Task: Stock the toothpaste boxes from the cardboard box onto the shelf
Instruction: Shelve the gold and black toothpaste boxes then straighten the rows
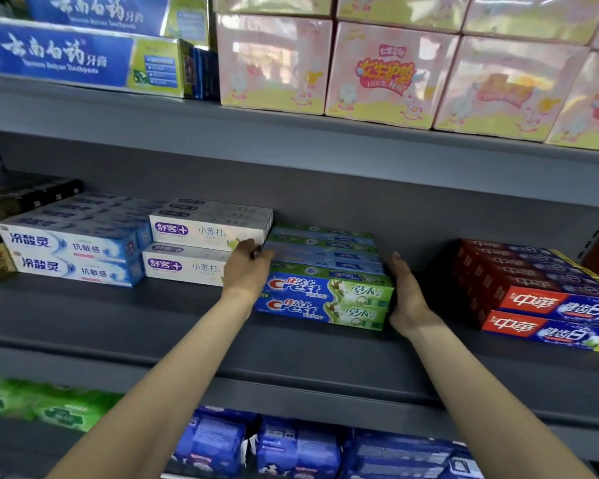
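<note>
Crest boxes (329,294), between left fingers (256,251), right fingers (399,266)

Crest boxes (325,295) go blue into green, with a red and white logo. The right-hand boxes (540,305) are red and blue, the left-hand boxes (201,233) white with purple print. Top packs (388,74) are pink and yellow, worktop (153,312) plain dark grey.

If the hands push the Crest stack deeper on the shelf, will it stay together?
Probably it slides as a block: the Crest boxes are flat-sided cartons, so rolling is unlikely. Their glossy faces may let the upper layer slip, so the left hand and right hand flanking both ends likely help.
</note>
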Action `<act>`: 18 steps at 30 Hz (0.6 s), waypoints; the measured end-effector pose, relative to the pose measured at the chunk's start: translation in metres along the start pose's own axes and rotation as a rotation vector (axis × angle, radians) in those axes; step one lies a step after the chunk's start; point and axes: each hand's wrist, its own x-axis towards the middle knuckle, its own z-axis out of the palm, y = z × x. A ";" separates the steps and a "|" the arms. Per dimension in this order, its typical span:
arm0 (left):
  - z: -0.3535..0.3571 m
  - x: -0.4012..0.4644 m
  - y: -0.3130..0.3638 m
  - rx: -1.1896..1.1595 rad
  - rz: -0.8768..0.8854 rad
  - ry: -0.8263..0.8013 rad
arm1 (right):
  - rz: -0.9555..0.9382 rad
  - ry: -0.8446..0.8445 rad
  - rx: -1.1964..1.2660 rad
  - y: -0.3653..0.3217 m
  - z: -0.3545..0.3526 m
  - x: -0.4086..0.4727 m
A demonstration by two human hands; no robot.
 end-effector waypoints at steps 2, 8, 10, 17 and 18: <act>0.002 -0.002 -0.004 0.008 -0.008 -0.029 | -0.014 -0.003 0.005 0.002 0.000 -0.002; 0.009 -0.006 -0.002 0.080 0.034 -0.083 | -0.036 0.034 0.066 0.005 0.012 -0.005; 0.006 -0.004 -0.003 0.117 0.058 -0.082 | -0.028 0.036 0.037 0.005 0.016 -0.006; -0.006 -0.006 -0.016 0.254 0.249 -0.161 | -0.076 0.039 -0.117 0.003 0.017 -0.012; -0.007 -0.007 -0.017 0.246 0.243 -0.174 | -0.070 0.042 -0.120 0.003 0.018 -0.012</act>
